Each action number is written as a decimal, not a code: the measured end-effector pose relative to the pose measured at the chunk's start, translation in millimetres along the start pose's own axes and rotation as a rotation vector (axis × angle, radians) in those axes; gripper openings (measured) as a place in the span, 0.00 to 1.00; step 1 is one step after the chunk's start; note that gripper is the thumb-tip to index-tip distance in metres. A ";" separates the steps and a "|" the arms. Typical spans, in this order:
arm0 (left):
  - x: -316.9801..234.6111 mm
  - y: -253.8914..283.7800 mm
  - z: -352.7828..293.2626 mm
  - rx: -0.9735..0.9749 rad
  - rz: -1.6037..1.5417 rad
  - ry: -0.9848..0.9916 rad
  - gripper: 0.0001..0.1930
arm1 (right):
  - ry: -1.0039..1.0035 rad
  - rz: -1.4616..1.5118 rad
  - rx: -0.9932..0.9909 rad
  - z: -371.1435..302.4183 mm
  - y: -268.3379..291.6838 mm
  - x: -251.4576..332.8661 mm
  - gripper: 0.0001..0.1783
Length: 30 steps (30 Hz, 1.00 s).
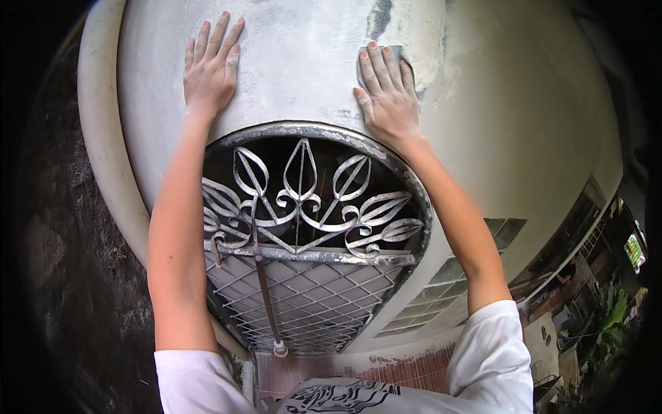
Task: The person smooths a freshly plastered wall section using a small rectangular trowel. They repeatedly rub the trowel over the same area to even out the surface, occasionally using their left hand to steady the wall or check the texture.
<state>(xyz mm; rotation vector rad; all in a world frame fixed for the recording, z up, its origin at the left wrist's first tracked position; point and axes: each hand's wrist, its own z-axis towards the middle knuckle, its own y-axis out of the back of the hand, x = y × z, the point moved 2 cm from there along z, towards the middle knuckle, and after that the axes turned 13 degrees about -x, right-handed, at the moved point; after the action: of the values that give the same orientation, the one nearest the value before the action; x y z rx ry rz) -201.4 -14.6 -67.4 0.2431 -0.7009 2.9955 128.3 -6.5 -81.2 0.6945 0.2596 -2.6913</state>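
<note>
Both my arms reach up to a pale, dusty plaster wall [296,69] above an arched opening. My left hand [209,74] lies flat on it with the fingers stretched out and nothing held. Against the wall at the right, my right hand [390,100] presses a dark grey sheet of sandpaper [396,50], whose edges show around the fingers. The palm covers most of that sheet. Whitish dust coats both hands. Just above the sandpaper a dark bare patch [378,19] runs up the wall.
Below my hands is an arched metal frame [296,129] with flaking paint, filled by leaf-shaped ironwork [301,193] over a diamond lattice [296,293]. A pale pipe [103,117] runs down the left. Louvred windows [427,297] and plants [614,310] are at the right.
</note>
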 end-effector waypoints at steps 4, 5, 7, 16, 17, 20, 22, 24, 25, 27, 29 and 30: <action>-4.9 2.1 -2.3 -0.048 -0.010 0.061 0.26 | 0.147 0.171 0.200 -57.7 40.4 25.6 0.33; -9.7 3.3 -3.2 -0.023 0.051 0.072 0.27 | 0.134 0.193 0.226 -74.5 55.3 32.5 0.34; -27.1 8.6 -5.1 0.046 -0.100 -0.005 0.28 | 0.108 0.221 0.241 -105.7 84.2 42.8 0.34; -207.0 14.8 9.5 0.467 -0.502 -0.555 0.29 | 0.005 0.264 0.306 -166.7 136.8 26.9 0.36; -216.9 12.4 15.1 0.514 -0.496 -0.567 0.29 | 0.006 0.272 0.295 -169.8 142.3 23.0 0.36; -245.6 1.5 27.5 0.525 -0.500 -0.630 0.29 | -0.043 0.307 0.295 -186.5 162.9 8.3 0.35; -244.4 -6.4 37.0 0.527 -0.401 -0.710 0.29 | -0.110 0.320 0.336 -207.0 178.6 -3.8 0.35; -237.4 -12.9 45.2 0.515 -0.272 -0.766 0.28 | -0.236 0.372 0.372 -238.5 199.6 -13.1 0.34; -231.8 -14.4 49.7 0.469 -0.272 -0.728 0.28 | -0.282 0.364 0.398 -257.8 210.9 -17.0 0.34; -222.0 -15.9 52.1 0.438 -0.216 -0.641 0.28 | -0.425 0.297 0.456 -305.2 236.7 -16.1 0.33; -218.4 -14.4 46.0 0.409 -0.178 -0.518 0.28 | -0.627 0.176 0.501 -358.8 263.4 -1.0 0.33; -222.9 -12.1 37.3 0.390 -0.212 -0.442 0.28 | -0.746 0.156 0.529 -386.7 279.5 11.7 0.32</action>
<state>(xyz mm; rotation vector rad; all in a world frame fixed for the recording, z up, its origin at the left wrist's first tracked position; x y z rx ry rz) 24.7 -24.4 -66.0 0.9508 -0.0840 2.8596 391.2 -167.5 -445.6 -0.1993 -0.6756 -2.6518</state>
